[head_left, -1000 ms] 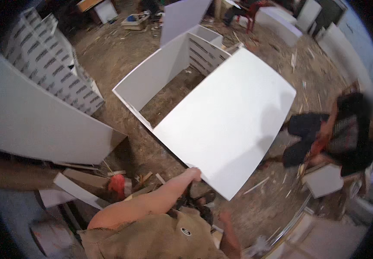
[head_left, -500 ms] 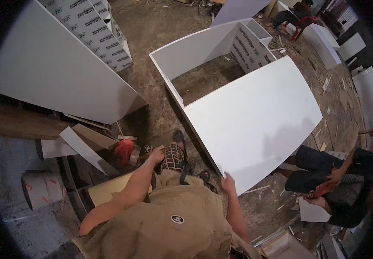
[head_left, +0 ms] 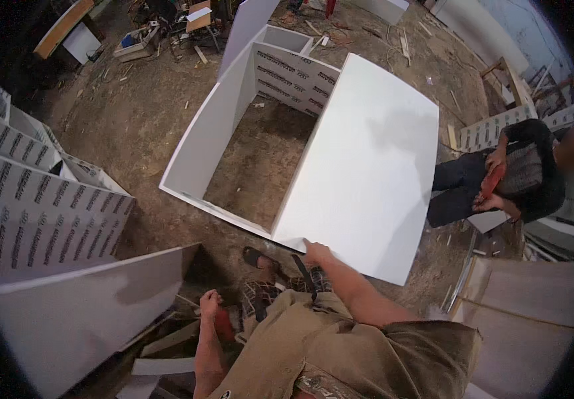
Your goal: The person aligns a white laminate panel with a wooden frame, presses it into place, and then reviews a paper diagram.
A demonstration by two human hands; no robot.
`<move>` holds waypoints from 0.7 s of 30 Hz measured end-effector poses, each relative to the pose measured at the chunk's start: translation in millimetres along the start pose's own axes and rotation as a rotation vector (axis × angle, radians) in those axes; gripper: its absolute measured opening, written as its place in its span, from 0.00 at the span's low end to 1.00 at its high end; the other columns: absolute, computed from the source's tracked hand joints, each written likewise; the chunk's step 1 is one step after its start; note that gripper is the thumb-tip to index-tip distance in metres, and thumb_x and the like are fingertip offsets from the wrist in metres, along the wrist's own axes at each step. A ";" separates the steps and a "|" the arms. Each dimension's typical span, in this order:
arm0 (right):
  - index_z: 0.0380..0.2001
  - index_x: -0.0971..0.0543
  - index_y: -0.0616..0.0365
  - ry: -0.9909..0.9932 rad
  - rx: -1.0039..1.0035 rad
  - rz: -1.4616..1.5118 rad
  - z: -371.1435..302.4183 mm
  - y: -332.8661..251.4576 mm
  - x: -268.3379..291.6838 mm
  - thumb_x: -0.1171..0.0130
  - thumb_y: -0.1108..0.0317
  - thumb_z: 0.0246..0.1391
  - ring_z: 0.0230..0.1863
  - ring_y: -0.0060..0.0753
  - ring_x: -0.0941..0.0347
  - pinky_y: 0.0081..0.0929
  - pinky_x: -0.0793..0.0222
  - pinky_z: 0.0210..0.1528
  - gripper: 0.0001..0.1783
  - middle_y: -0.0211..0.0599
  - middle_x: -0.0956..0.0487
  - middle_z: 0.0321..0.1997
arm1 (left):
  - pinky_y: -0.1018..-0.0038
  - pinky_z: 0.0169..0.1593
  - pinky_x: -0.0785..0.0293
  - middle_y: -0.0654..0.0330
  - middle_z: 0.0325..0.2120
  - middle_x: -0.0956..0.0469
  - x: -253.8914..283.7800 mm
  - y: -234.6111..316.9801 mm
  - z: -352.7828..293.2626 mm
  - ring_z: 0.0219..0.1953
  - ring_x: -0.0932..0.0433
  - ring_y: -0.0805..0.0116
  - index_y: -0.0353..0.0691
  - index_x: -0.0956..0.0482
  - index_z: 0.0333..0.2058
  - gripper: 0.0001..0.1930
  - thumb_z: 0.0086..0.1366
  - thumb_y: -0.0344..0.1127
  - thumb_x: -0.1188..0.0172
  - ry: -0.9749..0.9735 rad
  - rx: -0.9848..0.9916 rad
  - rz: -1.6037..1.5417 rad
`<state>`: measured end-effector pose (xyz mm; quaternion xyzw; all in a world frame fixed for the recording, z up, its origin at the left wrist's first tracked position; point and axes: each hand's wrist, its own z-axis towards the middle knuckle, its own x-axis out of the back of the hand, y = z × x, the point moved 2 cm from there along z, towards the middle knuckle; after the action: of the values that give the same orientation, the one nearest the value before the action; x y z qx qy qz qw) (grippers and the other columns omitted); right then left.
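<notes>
My right hand (head_left: pixel 319 253) is at the near edge of a white panel (head_left: pixel 360 173), close to its near left corner. Its fingers are curled against the edge, and whatever they pinch is too small to make out. The panel covers the right part of a white box-shaped cabinet frame (head_left: pixel 197 149), which lies on the floor with its left part uncovered. My left hand (head_left: pixel 211 303) hangs in the air to the left of my legs, loosely closed with nothing visible in it. Beside it is a red object (head_left: pixel 224 324), partly hidden.
To the right a co-worker (head_left: pixel 533 173) holds a red object (head_left: pixel 492 181) in both hands. White boards (head_left: pixel 87 312) and a cabinet part with printed film (head_left: pixel 41 213) stand at the left. A wooden-edged panel (head_left: pixel 526 286) lies at the lower right. Scraps litter the floor.
My view has turned. My right hand has shifted left along the panel's near edge, away from its near right corner. My left hand has lifted off my leg and closed.
</notes>
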<state>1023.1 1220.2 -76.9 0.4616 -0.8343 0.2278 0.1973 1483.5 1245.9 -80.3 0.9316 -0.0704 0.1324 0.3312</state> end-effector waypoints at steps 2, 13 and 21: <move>0.71 0.50 0.49 0.006 0.046 -0.024 -2.5 -10.8 -6.6 0.45 0.56 0.52 0.55 0.56 0.27 0.49 0.31 0.56 0.45 0.59 0.25 0.54 | 0.77 0.30 0.32 0.64 0.27 0.24 48.3 16.5 36.9 0.28 0.28 0.77 0.35 0.20 0.42 0.11 0.70 0.36 0.47 -0.156 -0.140 0.078; 0.71 0.52 0.54 0.025 0.166 -0.074 15.5 -91.3 -37.8 0.44 0.64 0.51 0.38 0.51 0.20 0.45 0.24 0.38 0.46 0.52 0.19 0.37 | 0.76 0.34 0.27 0.61 0.32 0.19 51.1 59.2 11.2 0.31 0.22 0.74 0.32 0.24 0.49 0.17 0.67 0.37 0.44 -0.129 -0.107 0.307; 0.72 0.53 0.48 -0.091 0.175 0.247 8.6 -84.7 -13.0 0.48 0.67 0.52 0.44 0.54 0.22 0.50 0.26 0.43 0.44 0.56 0.20 0.44 | 0.67 0.39 0.26 0.53 0.32 0.18 32.9 10.1 0.6 0.34 0.20 0.67 0.26 0.24 0.46 0.22 0.65 0.43 0.44 -0.315 -0.099 0.518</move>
<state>1101.5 1184.4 -74.2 0.3809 -0.8697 0.3011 0.0890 1512.8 1236.3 -65.1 0.8745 -0.3624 0.0631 0.3163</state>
